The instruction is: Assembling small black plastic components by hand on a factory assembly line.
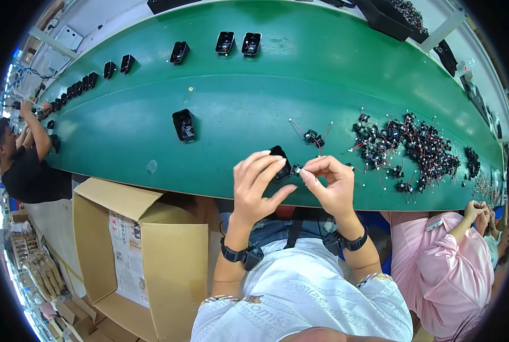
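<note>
At the table's near edge, a black plastic housing (279, 172) stands by my left hand (255, 185). The fingers curl over its left side, with the thumb below; the grip is partly hidden. My right hand (330, 183) pinches a small black component (296, 169) between thumb and forefinger, close to the housing's right side. Just beyond it lies a loose black component with red wires and white connectors (313, 137). Another open black housing (184, 125) rests to the left, apart from my hands.
A large pile of wired black components (420, 145) spreads over the green table (237, 102) at right. Black housings (178, 52) line the far side. An open cardboard box (174, 256) stands at lower left. One person (23, 154) works at far left, another in pink (442, 268) at right.
</note>
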### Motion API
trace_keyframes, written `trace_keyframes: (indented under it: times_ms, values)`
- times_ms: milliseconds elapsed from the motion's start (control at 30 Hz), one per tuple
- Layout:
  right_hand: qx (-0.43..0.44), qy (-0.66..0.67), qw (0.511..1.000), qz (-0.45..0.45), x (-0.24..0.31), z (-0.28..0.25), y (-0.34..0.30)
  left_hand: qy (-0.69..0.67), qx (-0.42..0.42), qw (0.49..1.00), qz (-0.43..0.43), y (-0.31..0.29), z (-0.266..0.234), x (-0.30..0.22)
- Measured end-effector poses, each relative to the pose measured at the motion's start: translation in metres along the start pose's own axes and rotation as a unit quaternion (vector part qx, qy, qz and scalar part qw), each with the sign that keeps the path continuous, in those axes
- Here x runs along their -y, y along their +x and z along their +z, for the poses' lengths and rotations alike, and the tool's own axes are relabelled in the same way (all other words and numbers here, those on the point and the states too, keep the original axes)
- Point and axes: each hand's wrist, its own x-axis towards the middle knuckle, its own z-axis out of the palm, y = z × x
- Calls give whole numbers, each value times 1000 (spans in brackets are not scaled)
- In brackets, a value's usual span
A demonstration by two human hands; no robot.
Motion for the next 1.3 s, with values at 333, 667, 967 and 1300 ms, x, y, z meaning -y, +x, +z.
trace_keyframes:
  times_ms: [333, 667, 967, 1300]
  values:
    - [56, 21, 998, -10, 12, -5, -4, -319, 28, 938, -130, -10, 9, -6]
    - [101, -242, 943, -203, 5, -4, 23, -102, -20, 980, -167, -19, -9, 10]
    - [161, -287, 915, -233, -17, 7, 38, 62, 128, 984, -107, -6, -1, 20]
    - [164, -256, 934, -186, -3, 6, 27, -5, 109, 990, -85, -6, -5, 19]
